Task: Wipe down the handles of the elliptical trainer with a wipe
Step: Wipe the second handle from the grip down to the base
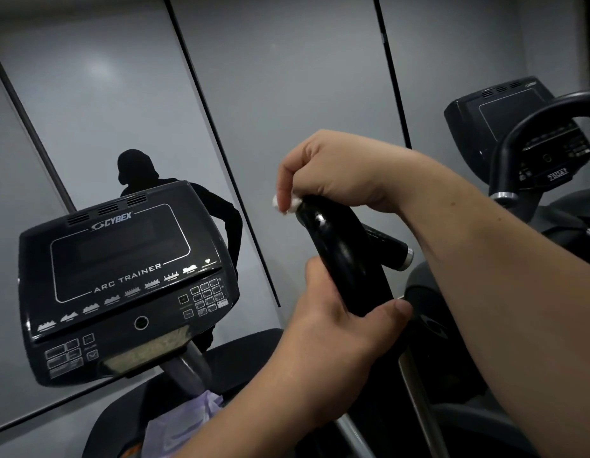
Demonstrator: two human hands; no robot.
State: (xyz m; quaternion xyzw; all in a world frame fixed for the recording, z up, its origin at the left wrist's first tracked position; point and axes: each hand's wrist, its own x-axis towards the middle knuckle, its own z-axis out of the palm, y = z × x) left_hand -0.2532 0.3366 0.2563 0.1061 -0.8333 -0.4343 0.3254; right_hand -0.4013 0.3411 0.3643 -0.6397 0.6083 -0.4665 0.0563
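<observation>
A black glossy handle (345, 256) of the elliptical trainer rises through the middle of the head view. My left hand (333, 328) grips the handle low down, thumb across its right side. My right hand (333, 173) sits on the handle's top end and pinches a small white wipe (288, 203) against the tip. Only a scrap of the wipe shows under the fingers. A second short black grip with a silver end (391, 247) sticks out behind the handle.
The trainer's black console (121, 279) stands at the left. A purple wipe packet (184, 421) lies below it. Another machine's console (515, 127) and curved handle (531, 127) stand at the right. Grey wall panels fill the background, with a person's dark reflection (138, 173).
</observation>
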